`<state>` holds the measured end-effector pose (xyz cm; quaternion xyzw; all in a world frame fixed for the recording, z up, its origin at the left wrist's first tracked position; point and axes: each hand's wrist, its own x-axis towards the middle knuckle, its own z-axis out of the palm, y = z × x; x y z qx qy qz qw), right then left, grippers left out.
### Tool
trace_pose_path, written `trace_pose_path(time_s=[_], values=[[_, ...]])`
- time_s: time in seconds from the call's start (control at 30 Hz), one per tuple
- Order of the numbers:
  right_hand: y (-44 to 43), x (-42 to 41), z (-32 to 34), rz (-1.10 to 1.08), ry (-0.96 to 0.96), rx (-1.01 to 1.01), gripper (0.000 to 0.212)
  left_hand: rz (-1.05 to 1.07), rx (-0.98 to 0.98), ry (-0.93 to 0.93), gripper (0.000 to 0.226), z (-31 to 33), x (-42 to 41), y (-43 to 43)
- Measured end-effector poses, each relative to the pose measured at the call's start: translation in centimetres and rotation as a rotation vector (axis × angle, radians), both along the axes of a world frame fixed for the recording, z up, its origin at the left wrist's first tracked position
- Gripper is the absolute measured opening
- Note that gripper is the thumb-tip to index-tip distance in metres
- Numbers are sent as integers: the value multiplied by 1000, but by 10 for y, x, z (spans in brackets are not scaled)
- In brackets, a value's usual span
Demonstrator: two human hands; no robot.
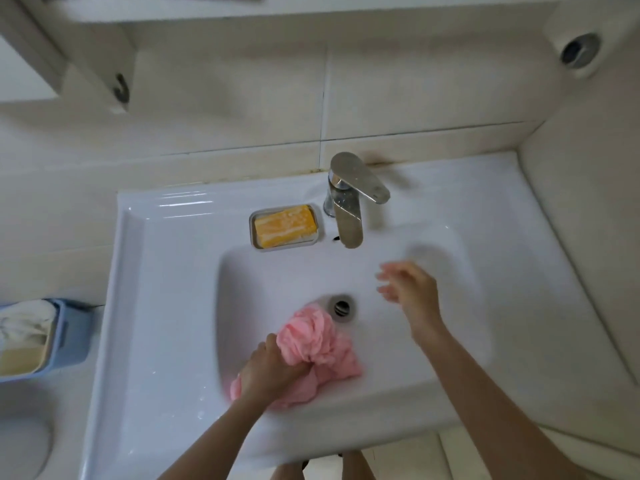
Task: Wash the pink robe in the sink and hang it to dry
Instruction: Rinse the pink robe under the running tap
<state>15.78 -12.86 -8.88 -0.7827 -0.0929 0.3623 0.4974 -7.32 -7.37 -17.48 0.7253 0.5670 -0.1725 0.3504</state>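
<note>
Head view: the left hand (273, 370) had its fingers curled tight round the pink robe (311, 341), gripping it by the middle of the bundle. The robe lay bunched in the basin of the sink (156, 306), at the near wall. Its long axis ran from behind the left hand up and away to the right, and its ruffled end pointed at the drain (343, 306), just touching the rim. The right hand (408, 289) hovered over the basin beyond the robe, fingers spread and holding nothing, blurred. The faucet (346, 202) stood further out past the right hand, spout aimed back at the basin. Well beyond the left hand, a soap dish (256, 233) sat on the sink ledge with a yellow soap bar (285, 225) lying in it. Far off to the left hand's side stood a blue basket (74, 336), with pale cloth (24, 327) heaped inside.
</note>
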Motion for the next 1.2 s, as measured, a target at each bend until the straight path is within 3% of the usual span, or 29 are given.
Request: trace_pose_path(time_s=[0.17,0.33,0.4,0.47,0.57,0.63,0.77,0.83,0.93,0.97,1.07,1.2], values=[[69,15,90,165,-26,132,21,31,-7,1,90,5,-3,-4],[113,31,189,211,-232,399,25,77,8,-33,80,9,-7,-8],[112,40,172,53,-190,351,20,72,19,-29,80,10,-7,-8],[95,38,121,-80,-62,174,12,66,20,-21,79,10,-8,-8],[67,27,60,-81,171,-21,18,138,-3,-15,71,11,-5,-7],[68,24,58,-1,216,31,24,218,-13,-16,69,12,-1,-2],[85,33,88,137,67,271,35,262,8,0,75,10,7,8],[75,35,75,103,96,298,33,225,24,19,73,10,9,9],[48,20,-2,-230,232,65,23,219,-3,15,73,7,7,7],[40,9,-36,-227,253,-77,20,217,-7,7,73,7,7,5],[17,-20,-123,129,140,-458,15,215,-8,1,73,4,4,2],[15,-30,-166,298,-105,-652,41,242,-3,-21,71,-2,3,2]])
